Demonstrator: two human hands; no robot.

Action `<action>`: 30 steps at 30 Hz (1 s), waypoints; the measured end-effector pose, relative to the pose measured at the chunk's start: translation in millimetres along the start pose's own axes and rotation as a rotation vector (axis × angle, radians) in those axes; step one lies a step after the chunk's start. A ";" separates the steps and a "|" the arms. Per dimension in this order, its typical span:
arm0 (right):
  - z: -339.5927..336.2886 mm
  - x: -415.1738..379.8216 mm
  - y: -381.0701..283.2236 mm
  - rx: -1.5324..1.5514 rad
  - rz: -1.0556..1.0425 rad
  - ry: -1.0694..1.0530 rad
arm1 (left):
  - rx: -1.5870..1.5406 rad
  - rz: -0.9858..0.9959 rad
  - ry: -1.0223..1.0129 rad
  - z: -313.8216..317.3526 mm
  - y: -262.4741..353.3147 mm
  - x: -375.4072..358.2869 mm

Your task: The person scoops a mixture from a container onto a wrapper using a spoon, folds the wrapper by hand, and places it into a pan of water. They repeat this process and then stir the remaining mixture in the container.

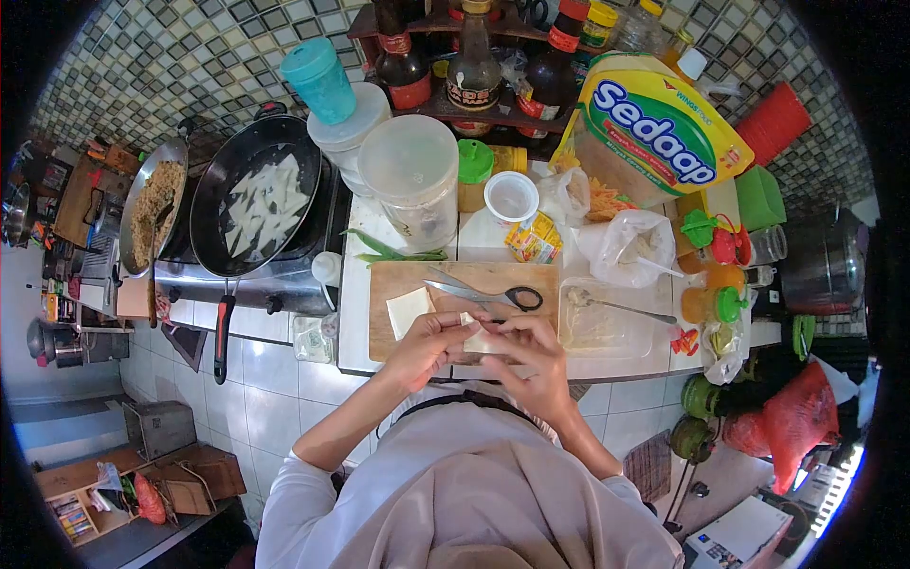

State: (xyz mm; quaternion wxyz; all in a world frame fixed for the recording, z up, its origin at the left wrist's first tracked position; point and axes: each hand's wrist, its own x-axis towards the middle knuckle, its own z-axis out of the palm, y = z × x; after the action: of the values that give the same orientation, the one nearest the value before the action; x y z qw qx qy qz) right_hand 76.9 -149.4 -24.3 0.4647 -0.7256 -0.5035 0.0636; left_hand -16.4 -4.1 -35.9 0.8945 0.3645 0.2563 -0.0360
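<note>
Over the front of the wooden cutting board [542, 278], both hands hold a small pale wrapper sheet [480, 341]. My left hand [424, 351] pinches its left side. My right hand [531, 357] has its fingers closed on the right side, partly hiding it. A pale square wrapper sheet [408, 314] lies on the board just beyond my left hand. Open scissors [521, 300] with black handles rest across the board behind the hands. To the right, a clear plastic tray [621, 343] holds a spoon [633, 308] and a little pale paste.
At left on the stove, a black frying pan [210, 204] contains pale pieces in liquid, beside a pan of brown crumbly food [161, 194]. Lidded tubs [409, 175], green chillies [389, 248], a yellow Sedaap pouch [645, 119], a plastic bag [633, 245] and jars [700, 305] crowd the counter.
</note>
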 end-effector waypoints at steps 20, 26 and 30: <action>-4.9 -4.9 -0.1 0.410 0.522 -0.131 | 0.439 0.125 0.055 0.4 8.1 3.3; 1.9 -11.4 7.3 0.444 0.555 -0.169 | 0.509 0.253 0.053 -1.1 13.4 8.8; 1.9 -8.7 6.3 0.427 0.522 -0.196 | 0.771 0.322 -0.025 -4.8 20.2 12.1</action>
State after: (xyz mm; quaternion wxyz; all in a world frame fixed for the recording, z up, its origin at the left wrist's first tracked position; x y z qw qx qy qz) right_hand 75.9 -155.5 -33.3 0.5235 -0.7067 -0.3187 0.3534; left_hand -2.9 15.3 -31.8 0.6897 0.7077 0.1527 0.0067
